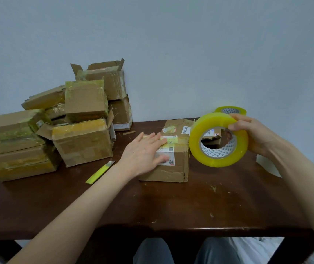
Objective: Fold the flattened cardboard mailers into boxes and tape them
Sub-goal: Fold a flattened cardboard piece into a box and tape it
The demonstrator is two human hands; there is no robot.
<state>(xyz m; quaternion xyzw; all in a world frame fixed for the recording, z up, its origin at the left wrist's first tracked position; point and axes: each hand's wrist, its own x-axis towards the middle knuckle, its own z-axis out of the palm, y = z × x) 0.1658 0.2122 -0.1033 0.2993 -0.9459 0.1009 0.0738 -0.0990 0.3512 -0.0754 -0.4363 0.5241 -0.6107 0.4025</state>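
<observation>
Boxes are seen in two groups: a single box (pixel 171 170) is set near the middle of the dark table (pixel 152 206), and a pile (pixel 83 141) of about nine taped ones is stacked at the left by the wall (pixel 190 54), the exact count being hidden by the stacking. One torn piece of cardboard (pixel 179 123) is laid just behind the single box. Two tape rolls and one yellow knife (pixel 100 172) are counted. The left hand (pixel 144 151) is laid flat on top of the single box, fingers straight and spread. Just right of that box, the held roll (pixel 219 162) is kept upright above the table by the right hand (pixel 251 134), whose fingers are curled over its rim. The second roll (pixel 230 110) is lying behind it.
</observation>
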